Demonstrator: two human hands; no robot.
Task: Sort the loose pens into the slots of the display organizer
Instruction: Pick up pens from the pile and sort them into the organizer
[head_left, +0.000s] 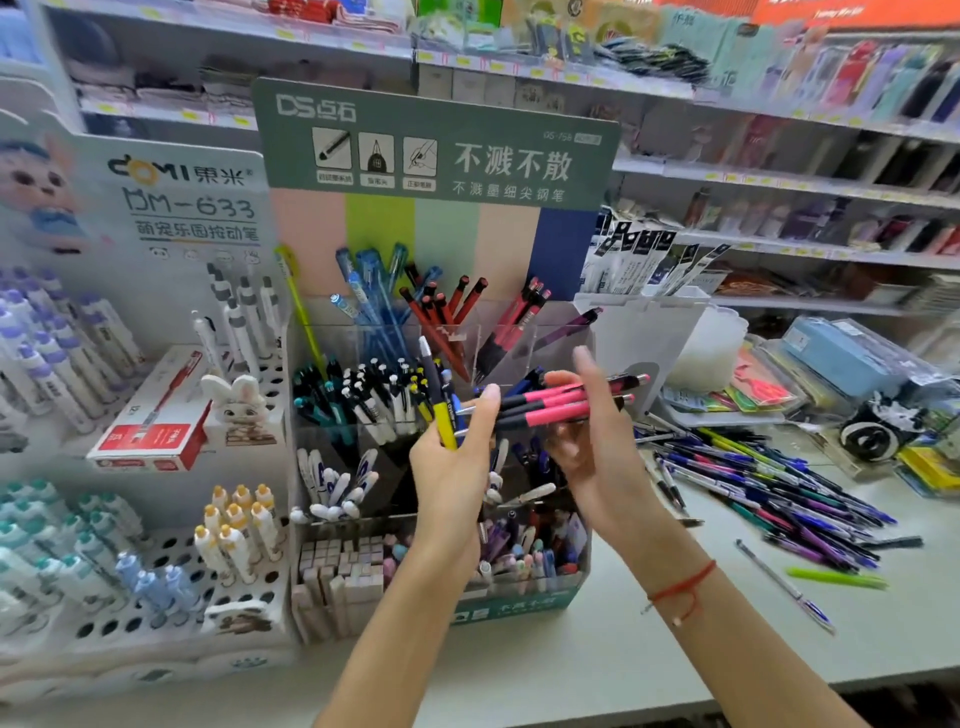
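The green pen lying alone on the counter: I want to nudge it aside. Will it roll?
Probably: the green pen looks round and slim on a smooth counter. It likely stays stiff and light. No clip is visible to stop it.

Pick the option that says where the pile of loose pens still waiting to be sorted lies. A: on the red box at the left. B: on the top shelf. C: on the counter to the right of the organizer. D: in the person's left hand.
C: the pile of loose pens lies spread on the counter, right of the display organizer.

Green header card (436, 145) reads "DS"; white display (171, 208), "DM-633".
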